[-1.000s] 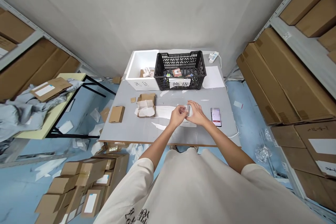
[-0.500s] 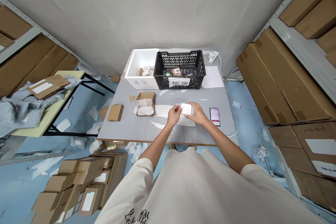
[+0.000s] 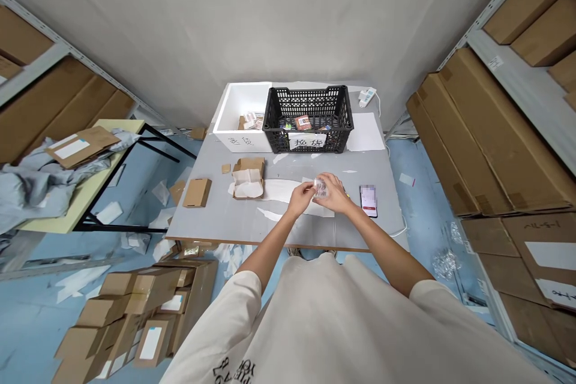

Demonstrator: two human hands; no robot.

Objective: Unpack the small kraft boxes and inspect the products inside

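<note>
Above the front middle of the grey table [image 3: 216, 216], a small clear plastic package [image 3: 320, 188] is held between my hands; its contents are too small to make out. My right hand [image 3: 336, 194] wraps round its right side. The fingers of my left hand [image 3: 300, 198] are pinched at its left edge. Strips of white paper [image 3: 279, 189] lie on the tabletop beneath and to the left. Further left, an opened cardboard box [image 3: 249, 164] has white paper in it. A phone [image 3: 368, 200] lies right of my right hand.
Behind my hands stand a black plastic crate [image 3: 308, 143] and a white foam box [image 3: 247, 143], both with small items inside. A closed cardboard box [image 3: 197, 192] sits at the table's left. Stacked cartons [image 3: 148, 300] and shelves of boxes [image 3: 499, 132] flank the table.
The package has been turned over in my hands: its white printed face showed before, its clear side shows now. My right hand has closed further around it.
</note>
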